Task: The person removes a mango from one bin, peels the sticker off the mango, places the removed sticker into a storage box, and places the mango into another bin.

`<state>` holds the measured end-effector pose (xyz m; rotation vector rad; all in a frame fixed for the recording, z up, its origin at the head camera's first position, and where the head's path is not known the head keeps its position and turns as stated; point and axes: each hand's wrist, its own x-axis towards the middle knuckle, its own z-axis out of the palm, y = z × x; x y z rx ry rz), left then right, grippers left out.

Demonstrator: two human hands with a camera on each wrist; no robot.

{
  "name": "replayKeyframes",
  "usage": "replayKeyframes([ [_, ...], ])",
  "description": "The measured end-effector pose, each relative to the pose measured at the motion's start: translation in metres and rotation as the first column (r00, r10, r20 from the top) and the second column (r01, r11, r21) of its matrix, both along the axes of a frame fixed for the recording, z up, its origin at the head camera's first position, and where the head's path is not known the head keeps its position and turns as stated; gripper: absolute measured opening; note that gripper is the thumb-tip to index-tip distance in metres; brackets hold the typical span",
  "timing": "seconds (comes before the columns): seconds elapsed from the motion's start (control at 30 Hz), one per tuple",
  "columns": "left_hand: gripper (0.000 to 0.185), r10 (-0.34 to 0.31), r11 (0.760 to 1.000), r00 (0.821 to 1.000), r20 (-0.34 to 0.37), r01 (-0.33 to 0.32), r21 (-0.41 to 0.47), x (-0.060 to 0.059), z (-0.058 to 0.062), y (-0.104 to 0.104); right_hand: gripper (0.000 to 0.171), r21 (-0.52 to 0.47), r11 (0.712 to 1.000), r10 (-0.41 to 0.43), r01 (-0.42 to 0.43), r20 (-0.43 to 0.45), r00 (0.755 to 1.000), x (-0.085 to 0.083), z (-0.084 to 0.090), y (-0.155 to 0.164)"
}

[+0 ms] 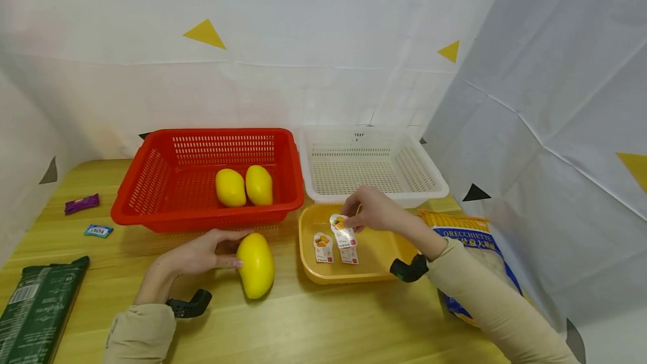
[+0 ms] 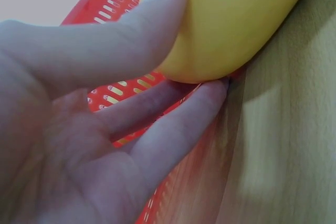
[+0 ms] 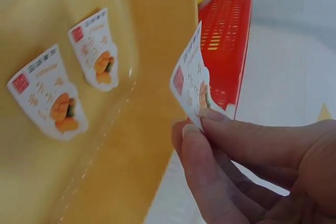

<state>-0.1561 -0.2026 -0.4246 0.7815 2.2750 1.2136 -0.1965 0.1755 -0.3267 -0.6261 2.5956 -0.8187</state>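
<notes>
A loose yellow mango (image 1: pixel 256 264) lies on the wooden table (image 1: pixel 313 324) just in front of the red basket (image 1: pixel 151 206); the left hand (image 1: pixel 202 253) cups its left side, thumb and fingers curled against the skin. To the right, the right hand (image 1: pixel 371 210) pinches one printed label (image 1: pixel 342 230) between thumb and fingertips, lifted above the yellow tray (image 1: pixel 308 240) — two more labels (image 1: pixel 323 247) lie flat in that tray, side by side. The red basket holds two mangoes (image 1: pixel 231 187), touching each other near its middle. Beyond the tray stands the white basket (image 1: pixel 429 184), nothing visible in it. A pasta bag (image 1: pixel 485 246) lies right of the tray, partly hidden by the right sleeve. At far left: a purple wrapper (image 1: pixel 82 203), a small blue packet (image 1: pixel 98 231), and a green package (image 1: pixel 37 308) cut off by the frame — print on the labels too small to read.
</notes>
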Motion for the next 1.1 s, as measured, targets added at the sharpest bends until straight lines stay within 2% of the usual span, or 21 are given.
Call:
replayKeyframes([
  [0.2,0.067,0.003,1.000,1.000,0.002,-0.003,-0.002,0.001,0.001,0.000,0.006,0.044,0.999,0.024,-0.024,-0.003,1.000,-0.006,-0.005,0.010],
  [0.43,0.068,0.001,1.000,1.000,0.022,-0.002,0.009,0.001,0.000,-0.001,0.010,0.096,0.995,0.036,-0.041,0.049,0.998,-0.010,-0.008,0.020],
  [0.77,0.068,0.005,1.000,0.999,0.036,-0.005,0.015,0.002,0.002,0.001,0.005,0.121,0.986,0.098,-0.112,0.109,0.989,-0.014,-0.013,0.034],
  [0.9,0.067,0.002,1.000,0.999,0.040,-0.003,0.021,0.001,0.003,0.001,0.003,0.133,0.985,0.093,-0.113,0.148,0.985,-0.016,-0.017,0.039],
  [1.1,0.066,-0.007,1.000,0.999,0.031,0.006,0.021,0.000,0.002,0.001,0.006,0.205,0.973,0.072,-0.108,0.173,0.982,-0.019,-0.019,0.040],
])
